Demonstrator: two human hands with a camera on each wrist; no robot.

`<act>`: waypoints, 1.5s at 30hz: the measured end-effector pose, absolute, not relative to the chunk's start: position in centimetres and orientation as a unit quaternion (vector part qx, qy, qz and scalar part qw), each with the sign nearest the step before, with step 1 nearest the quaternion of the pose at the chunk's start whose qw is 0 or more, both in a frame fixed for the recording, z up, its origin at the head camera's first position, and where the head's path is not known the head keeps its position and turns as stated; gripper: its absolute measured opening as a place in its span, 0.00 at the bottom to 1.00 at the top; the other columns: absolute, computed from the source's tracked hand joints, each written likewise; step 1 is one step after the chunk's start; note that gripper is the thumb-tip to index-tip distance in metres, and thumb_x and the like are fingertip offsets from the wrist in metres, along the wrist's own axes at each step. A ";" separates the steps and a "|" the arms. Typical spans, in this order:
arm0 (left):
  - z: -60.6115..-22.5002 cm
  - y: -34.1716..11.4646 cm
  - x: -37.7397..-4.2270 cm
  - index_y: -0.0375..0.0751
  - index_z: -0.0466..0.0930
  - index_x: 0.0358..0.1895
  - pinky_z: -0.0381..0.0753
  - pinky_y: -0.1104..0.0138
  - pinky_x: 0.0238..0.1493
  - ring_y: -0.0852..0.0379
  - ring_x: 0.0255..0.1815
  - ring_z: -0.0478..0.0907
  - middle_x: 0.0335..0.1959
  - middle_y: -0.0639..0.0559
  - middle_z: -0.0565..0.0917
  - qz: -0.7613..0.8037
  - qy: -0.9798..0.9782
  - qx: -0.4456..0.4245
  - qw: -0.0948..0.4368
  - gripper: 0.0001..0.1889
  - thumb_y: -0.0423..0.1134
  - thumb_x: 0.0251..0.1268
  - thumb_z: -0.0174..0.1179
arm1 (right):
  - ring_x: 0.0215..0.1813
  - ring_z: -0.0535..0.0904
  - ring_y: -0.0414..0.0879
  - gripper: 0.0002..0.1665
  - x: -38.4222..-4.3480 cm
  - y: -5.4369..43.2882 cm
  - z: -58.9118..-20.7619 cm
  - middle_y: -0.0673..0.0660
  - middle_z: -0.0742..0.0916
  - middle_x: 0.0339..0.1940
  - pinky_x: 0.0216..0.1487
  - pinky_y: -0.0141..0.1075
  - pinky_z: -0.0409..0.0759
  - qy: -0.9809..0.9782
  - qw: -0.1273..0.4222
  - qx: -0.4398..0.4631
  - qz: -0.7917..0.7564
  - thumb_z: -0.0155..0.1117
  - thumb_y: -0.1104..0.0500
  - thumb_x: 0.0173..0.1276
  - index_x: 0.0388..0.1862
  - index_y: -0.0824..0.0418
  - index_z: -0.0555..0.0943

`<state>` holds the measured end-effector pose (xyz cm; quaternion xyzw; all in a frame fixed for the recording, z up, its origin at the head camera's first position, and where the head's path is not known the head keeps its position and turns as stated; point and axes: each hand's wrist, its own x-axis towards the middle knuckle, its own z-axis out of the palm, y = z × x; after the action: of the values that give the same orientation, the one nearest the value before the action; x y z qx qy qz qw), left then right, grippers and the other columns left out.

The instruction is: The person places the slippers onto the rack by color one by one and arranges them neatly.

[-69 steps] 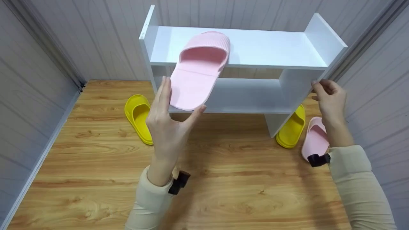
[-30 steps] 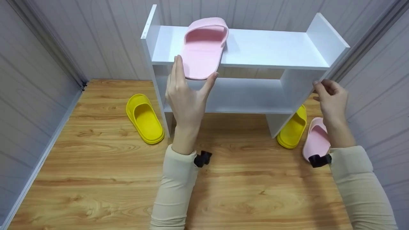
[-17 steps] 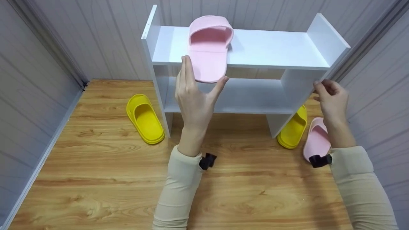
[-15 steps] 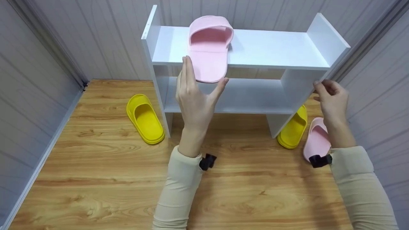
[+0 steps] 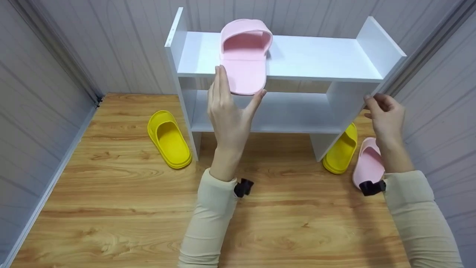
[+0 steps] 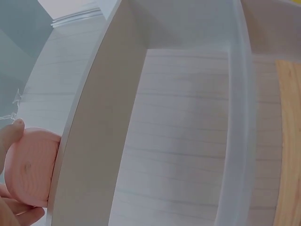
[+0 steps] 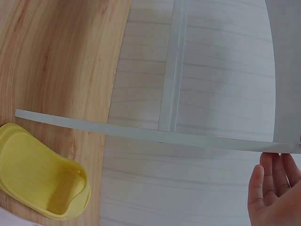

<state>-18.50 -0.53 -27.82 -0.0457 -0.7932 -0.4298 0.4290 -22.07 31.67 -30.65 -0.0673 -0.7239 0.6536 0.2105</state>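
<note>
Pink slipper (image 5: 245,63) farther right now, one of two; two yellow slippers (image 5: 173,145)

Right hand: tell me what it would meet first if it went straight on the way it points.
The right hand would likely meet the white side panel first. Its fingertips already seem to touch that panel's edge, though depth is hard to judge there.

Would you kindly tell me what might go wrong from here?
The heel of the pink slipper juts past the front edge of the top shelf, so it might tip off if the left hand lets go. Pushing it hard could shift the white rack, though the right hand touching it may steady it. If the rack slides, it might bump the yellow slipper to its right.
</note>
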 end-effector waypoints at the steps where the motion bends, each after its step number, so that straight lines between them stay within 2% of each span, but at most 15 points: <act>1: -27.9 -0.5 -18.5 0.27 0.60 0.61 0.55 0.70 0.60 0.51 0.58 0.62 0.60 0.38 0.64 -0.430 -0.793 -0.046 0.429 0.46 0.58 0.44 0.63 | 0.37 0.75 0.43 0.15 -22.1 31.7 -30.7 0.54 0.80 0.35 0.32 0.23 0.76 -0.724 0.211 -0.068 0.654 0.64 0.55 0.56 0.40 0.63 0.78; 7: -28.2 -0.7 -18.3 0.27 0.59 0.61 0.54 0.69 0.61 0.51 0.60 0.60 0.61 0.37 0.63 -0.431 -0.786 -0.056 0.440 0.47 0.60 0.44 0.62 | 0.37 0.75 0.43 0.16 -22.0 31.7 -30.7 0.54 0.80 0.35 0.31 0.24 0.76 -0.726 0.212 -0.068 0.651 0.65 0.55 0.56 0.40 0.64 0.78; 10: -28.4 -1.0 -18.2 0.27 0.60 0.61 0.54 0.68 0.61 0.54 0.61 0.59 0.61 0.38 0.63 -0.437 -0.768 -0.072 0.463 0.45 0.58 0.45 0.62 | 0.37 0.75 0.43 0.16 -22.0 31.7 -30.7 0.54 0.79 0.35 0.31 0.23 0.75 -0.727 0.212 -0.068 0.649 0.64 0.56 0.56 0.40 0.64 0.78; 15: -28.7 -2.4 -18.3 0.29 0.66 0.55 0.58 0.64 0.59 0.55 0.57 0.63 0.54 0.41 0.70 -0.449 -0.701 -0.120 0.541 0.33 0.49 0.51 0.62 | 0.37 0.75 0.43 0.16 -21.9 31.7 -30.6 0.54 0.80 0.35 0.31 0.24 0.76 -0.726 0.209 -0.068 0.651 0.65 0.56 0.56 0.40 0.64 0.78; 19: -29.0 -4.4 -18.3 0.30 0.70 0.50 0.62 0.63 0.54 0.55 0.51 0.66 0.49 0.44 0.73 -0.472 -0.666 -0.129 0.563 0.22 0.40 0.55 0.57 | 0.37 0.75 0.43 0.15 -21.9 31.8 -30.6 0.54 0.80 0.34 0.31 0.23 0.76 -0.726 0.211 -0.065 0.652 0.65 0.56 0.56 0.39 0.63 0.79; 24: -30.1 -7.3 -18.8 0.30 0.69 0.49 0.65 0.66 0.48 0.55 0.49 0.66 0.47 0.45 0.71 -0.526 -0.662 -0.074 0.529 0.18 0.33 0.55 0.55 | 0.38 0.75 0.43 0.16 -21.8 32.0 -30.9 0.54 0.79 0.35 0.32 0.23 0.76 -0.733 0.204 -0.069 0.645 0.64 0.54 0.56 0.39 0.62 0.78; 29: -31.7 -10.2 -19.6 0.33 0.67 0.51 0.66 0.68 0.46 0.59 0.49 0.64 0.49 0.49 0.69 -0.544 -0.691 -0.015 0.476 0.19 0.32 0.55 0.56 | 0.38 0.75 0.44 0.17 -21.8 32.0 -31.2 0.54 0.79 0.36 0.33 0.23 0.75 -0.729 0.200 -0.066 0.651 0.64 0.54 0.56 0.41 0.63 0.78; 40: -35.1 -13.4 -20.7 0.32 0.63 0.57 0.66 0.61 0.46 0.52 0.52 0.64 0.53 0.44 0.67 -0.525 -0.770 -0.031 0.360 0.27 0.36 0.55 0.60 | 0.41 0.75 0.45 0.21 -21.5 32.2 -31.6 0.54 0.79 0.39 0.35 0.23 0.75 -0.743 0.187 -0.074 0.638 0.62 0.51 0.57 0.45 0.63 0.76; 45: -35.4 -13.9 -21.0 0.35 0.60 0.61 0.66 0.60 0.51 0.52 0.56 0.65 0.57 0.43 0.66 -0.521 -0.800 -0.039 0.295 0.30 0.39 0.56 0.59 | 0.41 0.75 0.45 0.21 -21.5 32.1 -31.8 0.55 0.78 0.40 0.36 0.24 0.75 -0.748 0.186 -0.073 0.634 0.61 0.51 0.58 0.46 0.63 0.76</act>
<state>-20.98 -13.86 -35.36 -0.0388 -0.8003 -0.5206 0.2949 -21.53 32.13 -31.77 -0.0729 -0.7475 0.6336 0.1855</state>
